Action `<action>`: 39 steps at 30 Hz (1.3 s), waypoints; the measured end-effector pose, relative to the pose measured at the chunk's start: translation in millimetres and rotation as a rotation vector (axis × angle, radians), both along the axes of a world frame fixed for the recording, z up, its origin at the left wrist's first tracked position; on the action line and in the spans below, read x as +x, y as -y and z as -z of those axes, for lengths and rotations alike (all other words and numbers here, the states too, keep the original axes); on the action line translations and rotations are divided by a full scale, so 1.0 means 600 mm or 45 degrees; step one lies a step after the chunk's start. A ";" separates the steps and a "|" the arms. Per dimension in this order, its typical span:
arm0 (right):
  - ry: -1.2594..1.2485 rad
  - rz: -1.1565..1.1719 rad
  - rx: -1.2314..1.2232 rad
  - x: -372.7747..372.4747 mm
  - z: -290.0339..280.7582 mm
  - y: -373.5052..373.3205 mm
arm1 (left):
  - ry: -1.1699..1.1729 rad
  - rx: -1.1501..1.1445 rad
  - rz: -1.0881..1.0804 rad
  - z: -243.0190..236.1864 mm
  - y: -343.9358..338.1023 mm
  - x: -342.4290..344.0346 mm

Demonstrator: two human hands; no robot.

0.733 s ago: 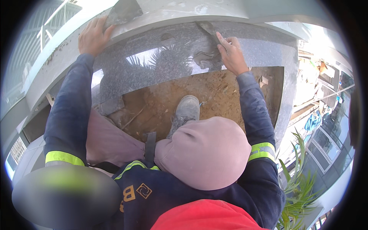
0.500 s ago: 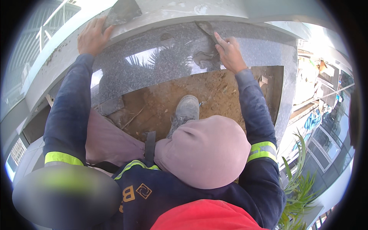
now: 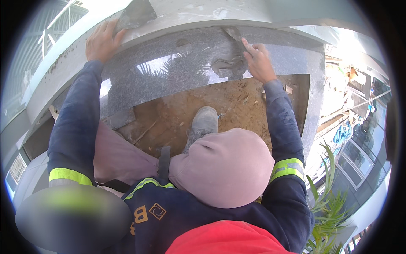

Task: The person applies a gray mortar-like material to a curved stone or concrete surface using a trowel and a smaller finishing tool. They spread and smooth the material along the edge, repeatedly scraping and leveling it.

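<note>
My right hand (image 3: 259,61) is closed round the handle of a small trowel (image 3: 232,33), index finger stretched along it. The trowel's grey blade lies on the polished grey stone slab (image 3: 190,67), close to where the slab meets the pale raised ledge (image 3: 203,16). A wet smear of grey mortar (image 3: 229,67) sits on the slab beside my right hand. At the far left, my left hand (image 3: 102,42) is over the ledge, gripping the corner of a flat grey plate (image 3: 137,15) between thumb and fingers. The plate's kind is unclear.
Inside the slab's cut-out lies brown soil (image 3: 237,103), with my grey shoe (image 3: 206,120) on it. A loose stone piece (image 3: 122,118) is at its left. Green leaves (image 3: 327,211) stand at the lower right, and cluttered materials (image 3: 340,93) lie beyond the slab's right side.
My right hand and the trowel have shifted slightly right and nearer along the slab. My left hand and the grey plate stay in place.
</note>
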State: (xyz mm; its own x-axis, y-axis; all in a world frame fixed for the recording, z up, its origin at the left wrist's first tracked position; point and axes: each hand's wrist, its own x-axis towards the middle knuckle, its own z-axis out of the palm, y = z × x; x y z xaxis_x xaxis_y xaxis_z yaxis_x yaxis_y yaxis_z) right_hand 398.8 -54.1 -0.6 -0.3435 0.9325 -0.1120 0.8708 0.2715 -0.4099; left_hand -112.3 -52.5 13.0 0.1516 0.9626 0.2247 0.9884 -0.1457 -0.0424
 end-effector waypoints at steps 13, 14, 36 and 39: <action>0.028 0.016 -0.226 0.050 -0.010 -0.010 | -0.001 0.014 0.026 0.009 -0.002 -0.010; -0.003 0.046 -0.221 0.056 -0.026 -0.009 | 0.014 0.031 0.048 0.009 -0.001 -0.009; -0.814 0.922 -0.577 -0.164 -0.065 -0.015 | -0.031 -0.074 -0.057 -0.001 0.000 0.002; -0.703 0.791 -0.613 -0.203 -0.068 0.003 | -0.023 -0.076 -0.050 -0.003 0.000 0.005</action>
